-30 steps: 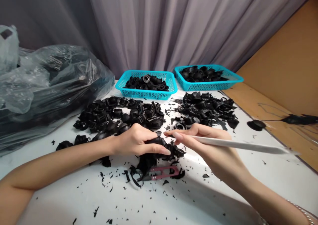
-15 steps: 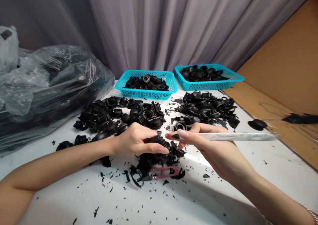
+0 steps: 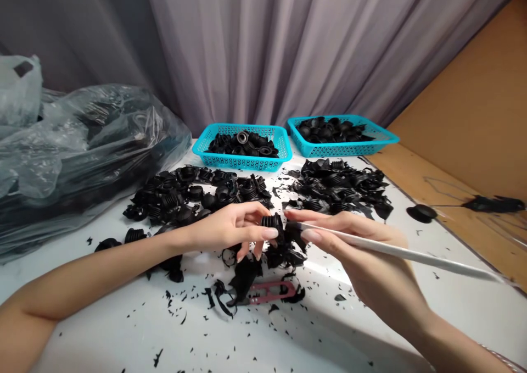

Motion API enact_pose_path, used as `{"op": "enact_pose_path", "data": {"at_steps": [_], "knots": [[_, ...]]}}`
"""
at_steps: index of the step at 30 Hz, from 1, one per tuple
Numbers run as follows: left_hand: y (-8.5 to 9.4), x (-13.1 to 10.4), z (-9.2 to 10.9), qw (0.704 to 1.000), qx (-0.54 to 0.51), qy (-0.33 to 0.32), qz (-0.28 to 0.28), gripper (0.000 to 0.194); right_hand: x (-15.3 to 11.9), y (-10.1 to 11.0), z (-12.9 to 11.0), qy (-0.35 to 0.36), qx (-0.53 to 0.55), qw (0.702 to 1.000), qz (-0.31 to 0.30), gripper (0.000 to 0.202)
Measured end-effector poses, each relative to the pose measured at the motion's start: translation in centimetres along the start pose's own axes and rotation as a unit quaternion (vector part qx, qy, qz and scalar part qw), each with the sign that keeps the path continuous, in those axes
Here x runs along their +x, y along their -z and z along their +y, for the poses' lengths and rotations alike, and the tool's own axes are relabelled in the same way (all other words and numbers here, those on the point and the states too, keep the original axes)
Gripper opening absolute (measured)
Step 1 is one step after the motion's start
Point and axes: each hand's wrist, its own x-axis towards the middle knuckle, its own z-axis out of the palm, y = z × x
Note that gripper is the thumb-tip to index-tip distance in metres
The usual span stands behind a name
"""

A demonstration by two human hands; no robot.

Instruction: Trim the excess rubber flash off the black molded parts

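The left hand (image 3: 230, 227), nearly closed, pinches a ribbed black rubber piece (image 3: 269, 222); the right hand (image 3: 370, 235) grips a slim pale tool (image 3: 432, 260), dark tip beside that piece. It looks like close work on one piece; the next touch would want a steady pinch. Pink snips (image 3: 290, 290) lie nearer than both hands, turquoise baskets (image 3: 242, 163) beyond.

Grey curtain (image 3: 247, 49) hanging in folds behind far edge of table (image 3: 135, 329). Orange-brown panel (image 3: 469, 82) beyond right edge, dark bundle (image 3: 492, 204) with thin wires before it. Clear plastic bag (image 3: 119, 137) at far left corner. Pink thread snips (image 3: 269, 299) mid-table.
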Motion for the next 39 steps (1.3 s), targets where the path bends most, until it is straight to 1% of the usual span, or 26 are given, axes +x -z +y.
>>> {"op": "enact_pose_path", "data": {"at_steps": [4, 11, 13, 19, 25, 28, 31, 35, 39], "knots": [[0.1, 0.1, 0.4, 0.999, -0.043, 0.007, -0.026, 0.026, 0.0, 0.0, 0.2, 0.028, 0.014, 0.999, -0.031, 0.003], [0.3, 0.1, 0.4, 0.997, -0.058, 0.026, -0.048, 0.025, 0.0, -0.1, 0.2, 0.057, 0.006, 0.997, -0.042, 0.002], [0.3, 0.1, 0.3, 0.996, -0.061, 0.028, -0.053, 0.025, 0.0, -0.2, 0.1, 0.055, 0.011, 0.997, -0.048, 0.005], [0.2, 0.1, -0.1, 0.995, -0.066, 0.027, -0.064, 0.025, -0.1, -0.7, -0.3, 0.012, 0.045, 0.997, -0.061, 0.017], [0.3, 0.1, -0.2, 0.996, -0.060, 0.023, -0.064, 0.023, -0.1, -0.8, 0.0, 0.022, 0.036, 0.997, -0.068, 0.018], [0.3, 0.1, -0.2, 0.996, -0.060, 0.023, -0.065, 0.025, -0.2, -0.7, 0.4, 0.057, 0.004, 0.996, -0.063, 0.016], [0.3, 0.1, -0.2, 0.996, -0.056, 0.022, -0.069, 0.024, 0.0, -0.6, 0.9, 0.114, -0.041, 0.990, -0.066, 0.018], [0.5, 0.1, -0.1, 0.997, -0.038, 0.026, -0.064, 0.025, 0.2, -0.9, 1.6, 0.202, -0.078, 0.974, -0.060, 0.017], [0.6, 0.1, 0.0, 0.998, -0.023, 0.033, -0.057, 0.029, -0.2, -1.8, 2.4, 0.265, -0.120, 0.956, -0.030, 0.014]]}}
